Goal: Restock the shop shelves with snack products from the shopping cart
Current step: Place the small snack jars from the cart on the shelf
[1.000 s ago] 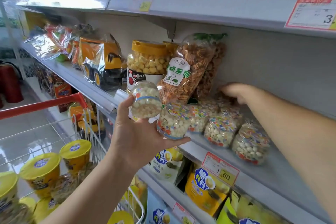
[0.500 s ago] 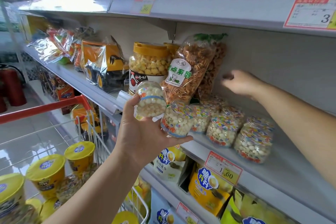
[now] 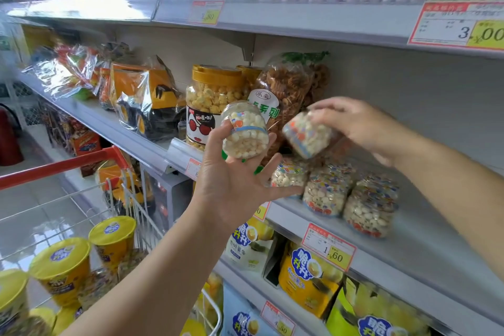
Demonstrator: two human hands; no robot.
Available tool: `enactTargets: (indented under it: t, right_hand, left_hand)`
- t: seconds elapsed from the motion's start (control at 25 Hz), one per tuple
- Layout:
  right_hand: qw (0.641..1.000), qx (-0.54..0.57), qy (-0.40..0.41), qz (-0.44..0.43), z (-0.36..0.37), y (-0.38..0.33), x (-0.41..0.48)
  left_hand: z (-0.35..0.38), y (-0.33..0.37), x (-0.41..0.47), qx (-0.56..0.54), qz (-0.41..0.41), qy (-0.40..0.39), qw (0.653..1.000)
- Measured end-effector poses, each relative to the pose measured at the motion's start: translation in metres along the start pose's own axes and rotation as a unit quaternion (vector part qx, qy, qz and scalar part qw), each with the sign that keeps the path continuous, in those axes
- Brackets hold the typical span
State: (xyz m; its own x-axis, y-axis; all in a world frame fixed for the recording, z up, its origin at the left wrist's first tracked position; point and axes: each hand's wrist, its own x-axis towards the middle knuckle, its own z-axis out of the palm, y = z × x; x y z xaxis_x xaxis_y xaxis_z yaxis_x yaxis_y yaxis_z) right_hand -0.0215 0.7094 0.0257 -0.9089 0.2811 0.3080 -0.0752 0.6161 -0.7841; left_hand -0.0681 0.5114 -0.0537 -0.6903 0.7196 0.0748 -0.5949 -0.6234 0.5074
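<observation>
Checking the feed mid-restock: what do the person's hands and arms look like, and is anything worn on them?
Both are bare. The left hand and right hand wear no gloves, and no ring, watch or bracelet shows on the fingers or wrists. The left forearm and right forearm show no sleeve up to the frame edges; anything worn higher up is out of view.

The upright jar and the tilted jar are clear, showing white balls, with blue bands and orange blotches. The cart handle is red; the cups are yellow with blue logos.
</observation>
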Motion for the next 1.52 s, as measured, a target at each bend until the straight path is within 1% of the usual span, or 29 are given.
enactTargets:
  t: [0.04, 0.08, 0.12, 0.16, 0.24, 0.28, 0.4, 0.44, 0.52, 0.6, 0.68, 0.72, 0.76, 0.8, 0.84, 0.88, 0.92, 0.96, 1.0, 1.04, 1.08, 1.12, 1.16, 1.24, 1.32, 1.36, 1.44, 1.52]
  right_hand:
    - [0.997, -0.012, 0.070, -0.005, -0.011, 0.010, 0.010]
    - [0.990, -0.056, 0.132, -0.003, -0.023, 0.024, 0.021]
    - [0.978, -0.121, 0.170, 0.014, -0.034, 0.038, 0.030]
    - [0.963, -0.192, 0.180, 0.052, -0.044, 0.052, 0.037]
    - [0.934, -0.293, 0.146, 0.141, -0.052, 0.077, 0.048]
    - [0.928, -0.306, 0.121, 0.173, -0.052, 0.085, 0.049]
    - [0.944, -0.240, 0.046, 0.224, -0.042, 0.095, 0.048]
    - [0.943, -0.240, 0.029, 0.229, -0.039, 0.095, 0.047]
    - [0.939, -0.259, 0.016, 0.224, -0.037, 0.094, 0.047]
    - [0.944, -0.243, 0.014, 0.224, -0.037, 0.095, 0.048]
    - [0.944, -0.223, 0.007, 0.242, -0.037, 0.094, 0.047]
    - [0.940, -0.242, 0.004, 0.239, -0.038, 0.093, 0.045]
    - [0.932, -0.290, 0.011, 0.215, -0.040, 0.090, 0.043]
    - [0.923, -0.342, 0.035, 0.170, -0.041, 0.084, 0.040]
    - [0.925, -0.360, 0.071, 0.101, -0.039, 0.071, 0.034]
    - [0.940, -0.327, 0.089, 0.036, -0.035, 0.055, 0.026]
    - [0.965, -0.253, 0.069, -0.013, -0.029, 0.037, 0.015]
    - [0.985, -0.167, 0.015, -0.043, -0.021, 0.019, 0.004]
    - [0.992, -0.102, -0.054, -0.051, -0.011, 0.002, -0.009]
    - [0.989, -0.082, -0.110, -0.051, -0.003, -0.011, -0.020]
    - [0.984, -0.088, -0.143, -0.057, 0.003, -0.020, -0.028]
    - [0.981, -0.095, -0.154, -0.064, 0.006, -0.024, -0.033]
    - [0.982, -0.091, -0.150, -0.065, 0.007, -0.026, -0.035]
    - [0.988, -0.050, -0.139, -0.051, 0.004, -0.022, -0.036]
    - [0.990, -0.004, -0.137, -0.030, -0.001, -0.017, -0.037]
    - [0.991, 0.013, -0.130, -0.025, -0.003, -0.015, -0.037]
    - [0.997, 0.029, -0.074, -0.023, -0.010, -0.010, -0.033]
    - [0.999, 0.007, 0.047, -0.024, -0.028, 0.003, -0.021]
  left_hand:
    - [-0.002, 0.002, -0.001, -0.001, 0.007, 0.010, 1.000]
    - [-0.004, 0.003, -0.002, -0.001, 0.011, 0.017, 1.000]
    - [-0.007, 0.005, -0.002, 0.000, 0.013, 0.022, 1.000]
    - [-0.010, 0.006, -0.002, 0.001, 0.014, 0.027, 1.000]
    - [-0.014, 0.006, -0.002, 0.000, 0.013, 0.034, 0.999]
    - [-0.015, 0.006, -0.002, -0.001, 0.009, 0.033, 0.999]
    - [-0.020, 0.004, -0.002, -0.008, -0.003, 0.027, 1.000]
    - [-0.021, 0.004, -0.003, -0.009, -0.007, 0.026, 1.000]
    - [-0.023, 0.004, -0.003, -0.004, -0.012, 0.027, 1.000]
    - [-0.024, 0.004, -0.002, 0.011, -0.015, 0.028, 0.999]
    - [-0.024, 0.002, 0.000, 0.040, -0.017, 0.032, 0.999]
    - [-0.024, 0.000, 0.001, 0.060, -0.016, 0.033, 0.998]
    - [-0.024, -0.002, 0.003, 0.085, -0.012, 0.033, 0.996]
    - [-0.023, -0.003, 0.003, 0.115, -0.007, 0.030, 0.993]
    - [-0.022, -0.003, 0.004, 0.150, 0.002, 0.024, 0.988]
    - [-0.019, -0.003, 0.005, 0.195, 0.015, 0.015, 0.981]
    - [-0.017, -0.002, 0.007, 0.255, 0.035, 0.008, 0.966]
    - [-0.013, -0.001, 0.008, 0.327, 0.060, 0.005, 0.943]
    - [-0.011, 0.000, 0.010, 0.395, 0.086, 0.006, 0.914]
    - [-0.008, -0.001, 0.011, 0.449, 0.111, 0.010, 0.886]
    - [-0.006, -0.002, 0.013, 0.486, 0.136, 0.013, 0.863]
    - [-0.005, -0.004, 0.013, 0.509, 0.157, 0.011, 0.846]
    - [-0.003, -0.006, 0.013, 0.524, 0.172, 0.007, 0.834]
    - [0.000, -0.010, 0.013, 0.541, 0.178, -0.003, 0.822]
    - [0.004, -0.013, 0.014, 0.548, 0.157, -0.012, 0.822]
    - [0.007, -0.015, 0.014, 0.542, 0.141, -0.018, 0.828]
    - [0.011, -0.017, 0.012, 0.522, 0.112, -0.030, 0.845]
    - [0.011, -0.015, 0.011, 0.505, 0.107, -0.025, 0.856]
